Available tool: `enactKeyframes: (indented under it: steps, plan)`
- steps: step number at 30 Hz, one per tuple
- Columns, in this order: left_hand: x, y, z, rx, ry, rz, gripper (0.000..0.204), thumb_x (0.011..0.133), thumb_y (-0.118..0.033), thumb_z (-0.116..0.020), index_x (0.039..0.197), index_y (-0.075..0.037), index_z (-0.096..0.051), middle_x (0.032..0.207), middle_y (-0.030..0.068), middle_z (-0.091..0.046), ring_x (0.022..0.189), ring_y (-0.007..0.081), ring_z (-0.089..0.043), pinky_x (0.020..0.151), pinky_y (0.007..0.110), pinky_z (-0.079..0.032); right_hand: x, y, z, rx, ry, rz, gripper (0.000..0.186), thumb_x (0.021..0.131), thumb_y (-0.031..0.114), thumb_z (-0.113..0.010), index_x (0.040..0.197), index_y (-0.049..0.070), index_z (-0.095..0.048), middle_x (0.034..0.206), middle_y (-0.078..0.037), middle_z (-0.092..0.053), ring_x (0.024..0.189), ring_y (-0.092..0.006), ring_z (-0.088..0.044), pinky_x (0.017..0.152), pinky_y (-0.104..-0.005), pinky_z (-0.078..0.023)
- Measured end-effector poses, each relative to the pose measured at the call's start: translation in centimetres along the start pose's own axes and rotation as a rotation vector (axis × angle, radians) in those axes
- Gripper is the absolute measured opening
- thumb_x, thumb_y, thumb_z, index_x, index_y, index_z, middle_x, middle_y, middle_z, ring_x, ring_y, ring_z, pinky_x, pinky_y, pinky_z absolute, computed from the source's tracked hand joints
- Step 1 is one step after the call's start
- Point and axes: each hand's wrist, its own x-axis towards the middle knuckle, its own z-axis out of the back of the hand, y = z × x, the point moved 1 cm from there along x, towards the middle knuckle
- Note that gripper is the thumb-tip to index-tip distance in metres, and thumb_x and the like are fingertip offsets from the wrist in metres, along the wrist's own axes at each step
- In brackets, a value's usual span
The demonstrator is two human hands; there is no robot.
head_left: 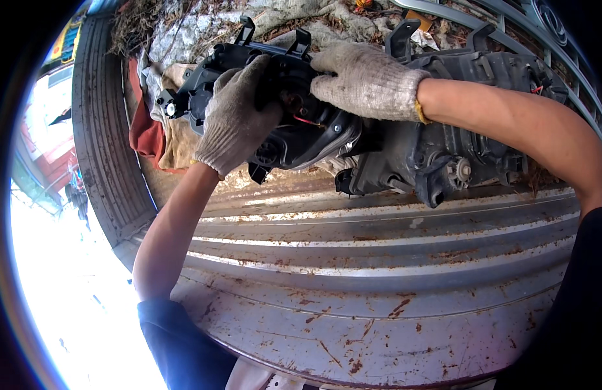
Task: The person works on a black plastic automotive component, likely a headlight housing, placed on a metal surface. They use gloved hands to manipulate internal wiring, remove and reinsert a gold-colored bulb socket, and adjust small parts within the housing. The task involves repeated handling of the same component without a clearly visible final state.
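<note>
A black headlight assembly (294, 146) lies with its back side up, showing brackets, screws and a round opening with a thin red wire (307, 121) beside it. My left hand (239, 114), in a greyish knitted glove, grips the housing from the left, its thumb near the opening. From the right comes my right hand (369, 81), gloved alike. Its fingers are bent together at the opening's upper right edge; what sits between them is hidden. Just right of it, under my right forearm, rests a second, dustier headlight assembly (437, 153).
Both assemblies lie on a rusty, ribbed metal truck bed (379, 260). Behind them are a crumpled grey cover (327, 19) with dry debris, and a grey grille (509, 29) at the far right. Red cloth (147, 133) hangs by the ribbed side panel (106, 117) at left.
</note>
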Motion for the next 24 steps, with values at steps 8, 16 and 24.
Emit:
enactKeyframes:
  steps: [8,16,24]
  plan:
    - [0.3,0.5,-1.3,-0.092,-0.030,-0.038,0.068,0.079,-0.013,-0.074,0.143,-0.005,-0.052,0.129,0.0180,-0.064,0.123,0.0330,-0.058,0.104,0.041,-0.049,0.0,-0.7,-0.3,-0.046,0.005,0.054,0.048,0.092,0.034,-0.058,0.119,-0.006,-0.067,0.115,-0.024,-0.066,0.112,-0.0374,-0.063,0.100,-0.0442,-0.048]
    - [1.7,-0.2,-1.3,-0.497,0.110,-0.035,0.065,0.073,0.007,-0.070,0.136,-0.001,-0.057,0.127,0.0118,-0.067,0.116,0.0226,-0.064,0.103,0.035,-0.052,0.0,-2.0,-0.9,-0.106,-0.072,0.179,0.045,0.089,0.033,-0.055,0.109,-0.005,-0.067,0.105,-0.025,-0.066,0.099,-0.0406,-0.064,0.087,-0.0500,-0.051]
    - [0.8,2.2,-3.3,-0.198,-0.200,-0.091,0.068,0.069,-0.029,-0.083,0.129,-0.009,-0.061,0.117,0.0156,-0.066,0.116,0.0360,-0.058,0.110,0.045,-0.040,0.1,-0.3,-1.2,0.215,-0.056,0.060,0.038,0.089,0.027,-0.056,0.109,-0.004,-0.065,0.103,-0.029,-0.067,0.101,-0.0441,-0.064,0.090,-0.0494,-0.048]
